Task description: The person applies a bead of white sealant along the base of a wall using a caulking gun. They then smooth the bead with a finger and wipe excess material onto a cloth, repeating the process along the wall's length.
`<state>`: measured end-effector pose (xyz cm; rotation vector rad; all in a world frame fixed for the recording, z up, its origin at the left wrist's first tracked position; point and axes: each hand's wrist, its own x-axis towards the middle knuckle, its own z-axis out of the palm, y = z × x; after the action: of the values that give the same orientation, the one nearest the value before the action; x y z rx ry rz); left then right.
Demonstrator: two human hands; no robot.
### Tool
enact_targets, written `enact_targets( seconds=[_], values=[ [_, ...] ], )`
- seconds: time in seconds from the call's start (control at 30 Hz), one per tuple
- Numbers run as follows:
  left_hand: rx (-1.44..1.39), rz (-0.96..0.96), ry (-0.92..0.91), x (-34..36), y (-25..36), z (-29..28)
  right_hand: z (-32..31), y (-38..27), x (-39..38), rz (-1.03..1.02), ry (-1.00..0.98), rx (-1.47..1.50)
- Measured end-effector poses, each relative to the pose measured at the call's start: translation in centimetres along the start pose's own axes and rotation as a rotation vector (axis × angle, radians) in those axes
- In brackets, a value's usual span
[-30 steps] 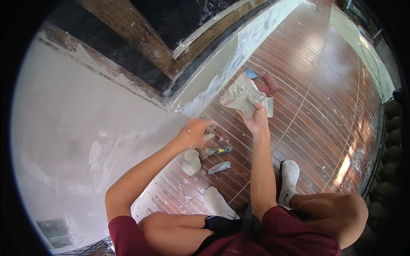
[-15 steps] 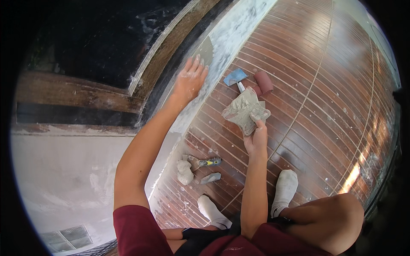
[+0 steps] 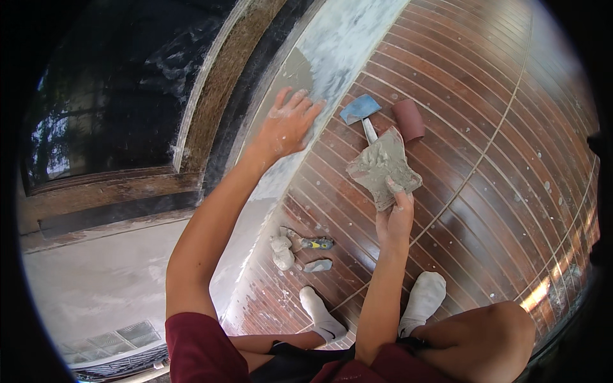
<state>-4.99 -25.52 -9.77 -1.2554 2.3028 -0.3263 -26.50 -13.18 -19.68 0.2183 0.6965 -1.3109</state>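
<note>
A putty-smeared sheet [image 3: 382, 167] is gripped above the floor [image 3: 476, 246] by the right hand [image 3: 396, 216]; probably light and slippery, it is best pinched at its near edge. Whether anything is held beneath the left hand [image 3: 286, 129] cannot be told.

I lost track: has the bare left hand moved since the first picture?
Yes: the bare left hand moved forward alongside the brown wooden frame, away from the yellow-black tool handle.
</note>
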Motion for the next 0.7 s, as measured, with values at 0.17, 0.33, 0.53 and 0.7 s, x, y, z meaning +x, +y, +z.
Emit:
enact_targets(
  seconds=[0.17,0.33,0.53,0.7],
  values=[
    [-0.240,0.021,0.105,-1.5,2.0,0.3,-0.5,-0.6,0.1,-0.001,0.005,0.003],
    [-0.854,-0.389,0.202,-2.4,4.5,-0.5,-0.9,-1.4,0.0,-0.023,0.031,0.025],
    [-2.280,-0.658,0.397,-4.2,4.9,-3.4,-1.2,-2.3,0.1,-0.054,0.073,0.052],
    [-2.417,-0.699,0.399,-6.2,4.7,-3.8,-1.0,-1.9,-0.2,-0.080,0.027,0.051]
  ],
)
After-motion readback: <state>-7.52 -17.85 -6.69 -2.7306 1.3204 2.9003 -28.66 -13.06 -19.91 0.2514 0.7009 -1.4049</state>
